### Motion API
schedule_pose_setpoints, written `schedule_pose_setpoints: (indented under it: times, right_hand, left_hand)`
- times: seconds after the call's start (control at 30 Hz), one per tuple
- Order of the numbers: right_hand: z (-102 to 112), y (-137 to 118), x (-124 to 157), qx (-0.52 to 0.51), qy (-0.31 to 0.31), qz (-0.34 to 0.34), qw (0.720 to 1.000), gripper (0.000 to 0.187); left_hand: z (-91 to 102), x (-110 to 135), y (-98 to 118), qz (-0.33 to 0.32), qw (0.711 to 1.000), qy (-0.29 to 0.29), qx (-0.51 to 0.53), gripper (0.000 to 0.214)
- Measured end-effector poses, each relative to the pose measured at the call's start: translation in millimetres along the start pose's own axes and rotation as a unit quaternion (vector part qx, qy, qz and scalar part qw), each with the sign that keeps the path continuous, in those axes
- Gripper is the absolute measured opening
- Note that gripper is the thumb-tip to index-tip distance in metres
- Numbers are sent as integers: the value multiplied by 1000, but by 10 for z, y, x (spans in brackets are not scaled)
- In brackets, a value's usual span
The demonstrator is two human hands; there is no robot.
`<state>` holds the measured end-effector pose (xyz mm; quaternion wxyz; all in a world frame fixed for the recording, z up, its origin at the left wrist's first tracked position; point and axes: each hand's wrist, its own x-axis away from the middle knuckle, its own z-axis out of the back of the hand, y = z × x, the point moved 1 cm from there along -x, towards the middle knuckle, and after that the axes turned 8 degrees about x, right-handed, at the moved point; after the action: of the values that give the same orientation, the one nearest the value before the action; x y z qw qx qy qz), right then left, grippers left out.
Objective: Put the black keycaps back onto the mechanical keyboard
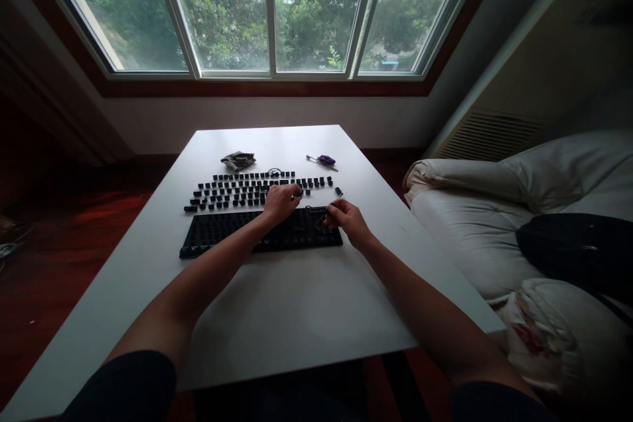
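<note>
A black keyboard [222, 232] lies lengthwise across the white table, many of its keycaps off. Behind it, loose black keycaps [232, 190] stand in several rows. My left hand [281, 202] reaches over the keyboard to the right part of these rows, its fingers pinched at a small dark keycap [299, 193]. At the keyboard's right end, my right hand [347, 219] is closed on a thin wire keycap puller [321, 221], which points down at the keys. Fine detail at both fingertips is too small and dark to make out.
A crumpled grey cloth [238, 160] lies at the back left of the table [297, 303]. A purple brush-like item [326, 159] with a thin stick lies at the back right. A single keycap [339, 191] sits apart. A pale sofa [459, 217] stands to the right, below the window.
</note>
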<state>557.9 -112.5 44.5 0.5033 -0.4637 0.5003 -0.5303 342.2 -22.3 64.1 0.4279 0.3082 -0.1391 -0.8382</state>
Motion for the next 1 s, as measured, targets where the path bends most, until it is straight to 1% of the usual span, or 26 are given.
schedule_pose_setpoints:
  times: [0.13, 0.23, 0.33, 0.5, 0.77, 0.9, 1.0]
  right_hand:
    - [25, -2, -9, 10, 3, 9, 1000, 38]
    - [50, -11, -18, 13, 7, 13, 1000, 39]
    - [67, -15, -25, 16, 7, 18, 1000, 38]
    - [70, -7, -27, 18, 10, 18, 1000, 38]
    - [67, 3, -30, 23, 6, 13, 1000, 39]
    - [69, -8, -23, 17, 1, 8, 1000, 35]
    - [69, -27, -21, -4, -5, 6, 1000, 28]
  left_hand:
    - [-150, -157, -19, 7, 998, -19, -67, 15]
    - [-241, -199, -37, 17, 995, -24, -93, 14]
    - [-289, -206, -67, 31, 994, -23, -105, 14]
    - [-316, -202, -114, 52, 992, -34, -105, 13]
    - [-313, -200, -147, 56, 995, -40, -77, 15]
    - [-306, -198, -145, 60, 995, -42, -74, 16]
    - [-308, -197, -147, 60, 994, -44, -76, 16]
